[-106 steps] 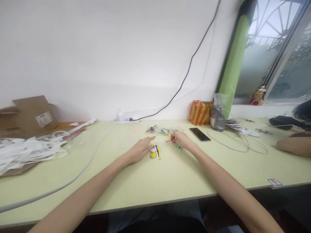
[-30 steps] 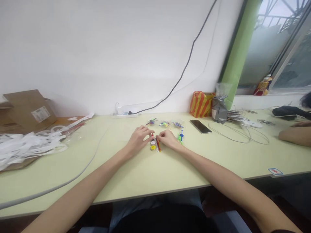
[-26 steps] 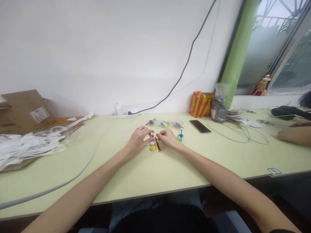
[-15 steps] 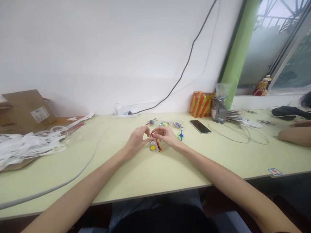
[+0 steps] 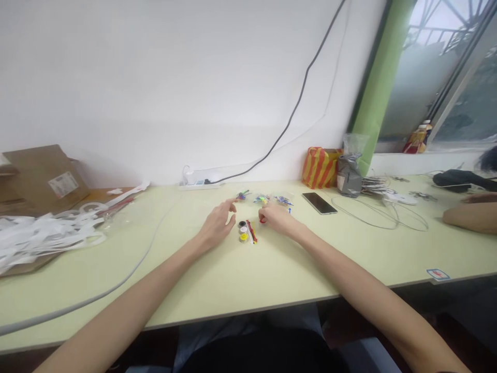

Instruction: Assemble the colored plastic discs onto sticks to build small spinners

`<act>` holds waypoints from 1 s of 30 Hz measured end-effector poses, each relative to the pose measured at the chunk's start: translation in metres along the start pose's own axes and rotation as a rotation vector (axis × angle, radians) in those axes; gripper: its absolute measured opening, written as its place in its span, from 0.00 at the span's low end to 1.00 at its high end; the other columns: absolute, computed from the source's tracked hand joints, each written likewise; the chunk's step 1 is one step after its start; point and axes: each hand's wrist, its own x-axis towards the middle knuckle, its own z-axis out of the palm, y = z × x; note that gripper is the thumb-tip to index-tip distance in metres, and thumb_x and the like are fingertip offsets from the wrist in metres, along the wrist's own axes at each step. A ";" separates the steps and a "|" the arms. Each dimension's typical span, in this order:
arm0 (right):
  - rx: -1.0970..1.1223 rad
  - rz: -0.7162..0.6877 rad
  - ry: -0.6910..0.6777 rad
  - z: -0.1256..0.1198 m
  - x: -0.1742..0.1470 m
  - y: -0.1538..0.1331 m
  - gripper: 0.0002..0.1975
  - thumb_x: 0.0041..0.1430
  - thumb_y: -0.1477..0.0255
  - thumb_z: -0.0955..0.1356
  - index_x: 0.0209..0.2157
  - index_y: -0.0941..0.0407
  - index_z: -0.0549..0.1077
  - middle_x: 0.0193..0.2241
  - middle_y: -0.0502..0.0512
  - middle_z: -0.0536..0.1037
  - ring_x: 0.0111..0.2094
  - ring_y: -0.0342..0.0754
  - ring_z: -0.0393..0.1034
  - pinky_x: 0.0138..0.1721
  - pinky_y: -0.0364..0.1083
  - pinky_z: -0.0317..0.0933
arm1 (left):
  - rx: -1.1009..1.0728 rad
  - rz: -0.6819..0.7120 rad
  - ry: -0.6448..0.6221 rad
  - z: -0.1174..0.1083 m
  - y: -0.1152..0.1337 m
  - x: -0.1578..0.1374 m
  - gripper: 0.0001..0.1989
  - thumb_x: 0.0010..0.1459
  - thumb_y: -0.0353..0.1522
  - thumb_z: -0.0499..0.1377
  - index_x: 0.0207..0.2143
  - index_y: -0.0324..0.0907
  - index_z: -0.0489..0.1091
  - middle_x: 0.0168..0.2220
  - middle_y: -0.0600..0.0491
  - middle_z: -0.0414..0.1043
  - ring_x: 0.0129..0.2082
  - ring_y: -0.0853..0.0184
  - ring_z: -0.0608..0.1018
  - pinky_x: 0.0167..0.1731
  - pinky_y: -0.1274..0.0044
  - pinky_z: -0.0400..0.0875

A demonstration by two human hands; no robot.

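Observation:
My left hand [image 5: 218, 225] hovers over the table with thumb and fingers apart and nothing between them. To its right stand small round pieces in a short column: a black one [image 5: 242, 224], a white one [image 5: 243, 230] and a yellow one [image 5: 244, 238]. Beside them lie thin red, white and yellow strips [image 5: 251, 232]. My right hand [image 5: 278, 217] is closed, fingers curled, on a small red piece [image 5: 262, 219] whose exact kind is too small to make out. A blue arrow-shaped piece [image 5: 290, 210] shows just past that hand.
Clusters of colourful small parts [image 5: 262, 199] lie farther back. A phone [image 5: 320, 203], a striped bag [image 5: 321, 167] and a grey pouch [image 5: 349, 175] sit to the right. White strips [image 5: 50, 233] pile up at left by a cardboard box [image 5: 46, 173]. Another person's arm [image 5: 469, 217] rests far right.
My hands have drawn apart. The right moved right with the red piece; the left opened and shifted slightly left. The black round piece between them is now uncovered.

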 end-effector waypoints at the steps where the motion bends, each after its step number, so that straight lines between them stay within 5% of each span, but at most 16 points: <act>1: 0.005 0.004 -0.007 0.001 0.000 -0.002 0.08 0.58 0.83 0.68 0.33 0.57 0.78 0.36 0.60 0.79 0.39 0.51 0.72 0.33 0.44 0.53 | 0.005 0.003 -0.008 0.001 -0.001 0.000 0.21 0.66 0.30 0.50 0.61 0.46 0.55 0.44 0.51 0.70 0.46 0.62 0.74 0.49 0.66 0.67; 7: 0.071 0.023 0.046 0.001 0.001 -0.011 0.09 0.63 0.79 0.66 0.41 0.57 0.78 0.40 0.60 0.80 0.43 0.53 0.72 0.34 0.44 0.54 | 0.007 0.041 -0.039 0.004 0.004 -0.001 0.24 0.65 0.29 0.50 0.63 0.46 0.55 0.48 0.48 0.69 0.49 0.59 0.72 0.52 0.64 0.65; 12: 0.050 0.077 0.032 -0.020 -0.003 0.013 0.15 0.61 0.84 0.65 0.44 0.55 0.77 0.39 0.57 0.80 0.41 0.50 0.72 0.34 0.43 0.53 | 0.015 0.016 -0.056 0.004 0.003 -0.002 0.24 0.65 0.29 0.50 0.63 0.47 0.54 0.49 0.48 0.69 0.49 0.58 0.72 0.51 0.63 0.66; 20: 0.079 0.209 -0.224 -0.050 -0.022 0.052 0.09 0.52 0.77 0.74 0.38 0.56 0.78 0.37 0.56 0.79 0.33 0.47 0.71 0.28 0.42 0.55 | -0.002 0.047 -0.038 0.007 0.000 -0.004 0.25 0.65 0.28 0.51 0.63 0.47 0.54 0.48 0.49 0.70 0.49 0.59 0.73 0.51 0.63 0.67; 30: -0.056 0.216 -0.140 -0.025 -0.014 0.015 0.13 0.56 0.82 0.67 0.43 0.57 0.74 0.39 0.60 0.78 0.38 0.51 0.71 0.29 0.43 0.50 | -0.003 0.052 -0.038 0.007 0.001 -0.004 0.25 0.65 0.28 0.50 0.63 0.47 0.54 0.49 0.49 0.69 0.50 0.60 0.73 0.53 0.64 0.67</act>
